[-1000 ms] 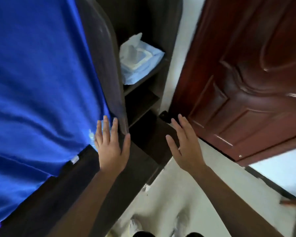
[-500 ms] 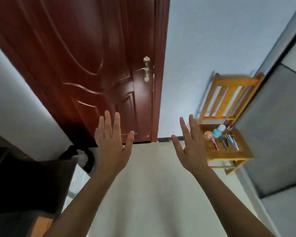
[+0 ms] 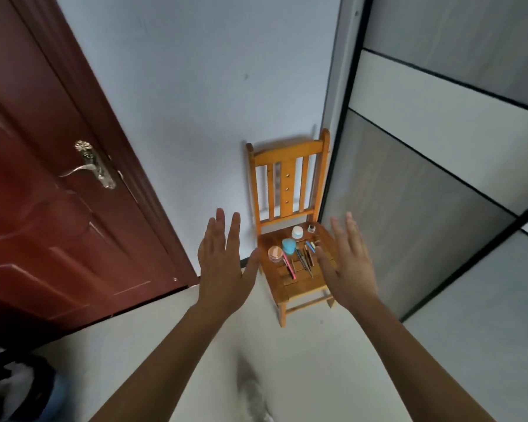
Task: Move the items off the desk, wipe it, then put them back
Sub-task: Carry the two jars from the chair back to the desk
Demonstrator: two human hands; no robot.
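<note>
A small wooden chair (image 3: 288, 175) stands against the pale wall, in the corner beside a grey wardrobe. On its seat lie a blue jar (image 3: 288, 246), a pink round jar (image 3: 275, 253), a white jar (image 3: 297, 232), a tiny bottle (image 3: 311, 229) and several pens and thin tools (image 3: 303, 259). My left hand (image 3: 223, 269) is raised with fingers spread, left of the seat and holding nothing. My right hand (image 3: 346, 264) is raised open too, over the seat's right edge. The desk is out of view.
A dark red door (image 3: 52, 226) with a metal lever handle (image 3: 87, 167) is shut on the left. A grey panelled wardrobe (image 3: 439, 184) fills the right. A dark bin with a liner (image 3: 16, 388) sits at the bottom left. Pale floor lies between me and the chair.
My view has swung right, from the desk and shelf past the door to the chair, which now sits centred and closer. Both hands stay raised and open.
</note>
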